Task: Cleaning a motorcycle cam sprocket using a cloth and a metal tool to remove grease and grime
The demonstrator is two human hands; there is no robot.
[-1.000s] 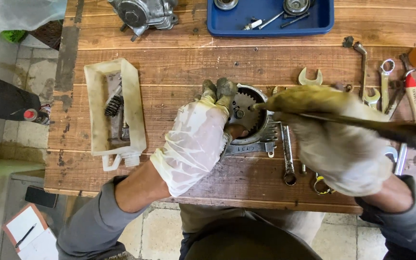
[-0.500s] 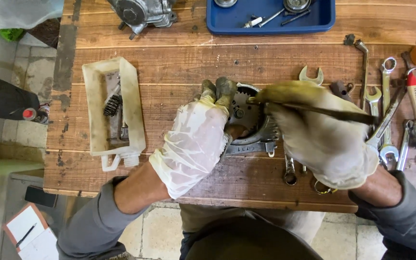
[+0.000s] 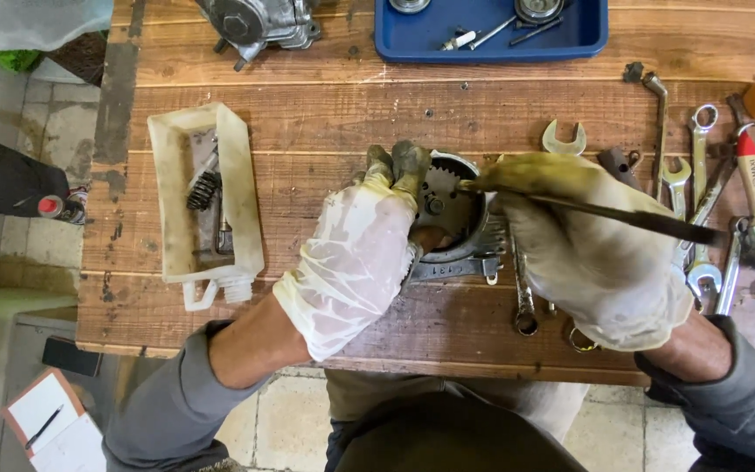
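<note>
— So, where's the part sitting?

— Right at the middle of the wooden bench point(image 3: 325, 114), near its front edge. It's a round metal housing with a toothed gear point(image 3: 449, 210) inside, and my left hand point(image 3: 356, 253) is wrapped over its left side, gloved fingers point(image 3: 395, 164) curled around the rim, pressing on it.

— And your other hand?

— My right hand point(image 3: 596, 253), also in a grimy glove, pinches a thin dark brush handle point(image 3: 622, 217) between thumb and fingers. Its tip points left, at the gear teeth on the housing's upper right. Whether the tip is touching the teeth I can't tell.

— What's around you?

— To my left lies a whitish cut-open plastic container point(image 3: 242, 201) with a wire brush point(image 3: 204, 188) and small metal bits in it. On the right, a spread of spanners point(image 3: 701, 175) and a red-handled tool point(image 3: 751, 188), just beside my right wrist. One more spanner point(image 3: 522, 306) pokes out under my right palm. At the far edge sits a blue tray point(image 3: 395, 35) holding small parts, and a grey engine casting point(image 3: 255, 22) well apart to its left.
</note>
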